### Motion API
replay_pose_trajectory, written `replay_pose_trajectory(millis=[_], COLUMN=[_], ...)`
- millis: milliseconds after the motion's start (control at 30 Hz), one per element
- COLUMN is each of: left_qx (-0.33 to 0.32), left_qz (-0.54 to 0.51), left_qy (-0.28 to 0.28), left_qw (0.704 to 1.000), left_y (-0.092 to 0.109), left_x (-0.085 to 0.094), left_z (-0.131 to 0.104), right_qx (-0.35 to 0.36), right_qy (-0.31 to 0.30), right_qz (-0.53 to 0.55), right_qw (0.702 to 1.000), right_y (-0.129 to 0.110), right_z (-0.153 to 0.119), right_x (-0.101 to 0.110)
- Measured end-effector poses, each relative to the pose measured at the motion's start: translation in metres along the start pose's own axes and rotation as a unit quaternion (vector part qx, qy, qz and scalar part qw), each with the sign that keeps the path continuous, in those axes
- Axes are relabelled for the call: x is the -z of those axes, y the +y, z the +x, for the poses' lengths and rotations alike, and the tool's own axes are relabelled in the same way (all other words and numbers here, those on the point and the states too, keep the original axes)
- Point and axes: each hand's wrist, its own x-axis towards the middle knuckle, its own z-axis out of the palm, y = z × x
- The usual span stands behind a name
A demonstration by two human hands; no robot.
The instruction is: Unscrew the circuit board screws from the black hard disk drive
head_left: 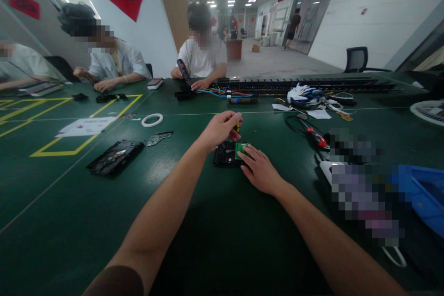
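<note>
In front of me on the green table lies a black hard-drive-like casing [225, 153] with a green circuit board [240, 149] on its right part. My right hand [260, 169] rests on the board's right side, fingers stretched out and apart. Above the casing's far edge, my left hand [220, 130] is closed in a pinch around a small yellow-and-black screwdriver [237, 127]. Most of that tool is hidden by the fingers, and its tip cannot be made out.
To the left lie another black casing [116, 157], a loose circuit board [159, 138], a white ring [152, 120] and a paper sheet [86, 126]. Rightward are a red-and-black screwdriver [316, 138], gloves [303, 95] and a blue bin [426, 194]. Across the table, a person holds a power screwdriver [183, 69].
</note>
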Motion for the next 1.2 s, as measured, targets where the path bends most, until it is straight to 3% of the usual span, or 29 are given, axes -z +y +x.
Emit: replay_pose_trajectory(millis=[167, 567, 833, 1200], left_qx=[0.021, -0.012, -0.060, -0.065], left_qz=[-0.047, 0.057, 0.086, 0.167], left_qy=[-0.014, 0.024, -0.023, 0.036], left_qw=[0.999, 0.998, 0.994, 0.983], left_y=[0.0016, 0.0017, 0.0016, 0.0023], left_x=[-0.0002, 0.0008, 0.0037, 0.0054], left_z=[-0.0004, -0.0027, -0.0047, -0.0056], right_qx=[-0.004, -0.003, 0.001, 0.004], right_qy=[-0.009, -0.004, -0.006, 0.005], right_qz=[0.001, 0.005, 0.003, 0.013], right_qw=[1.000, 1.000, 1.000, 1.000], right_y=[-0.0007, -0.0015, 0.0009, 0.0041], right_z=[0.0005, 0.0003, 0.0003, -0.0007], right_x=[0.0017, 0.0019, 0.0005, -0.0032])
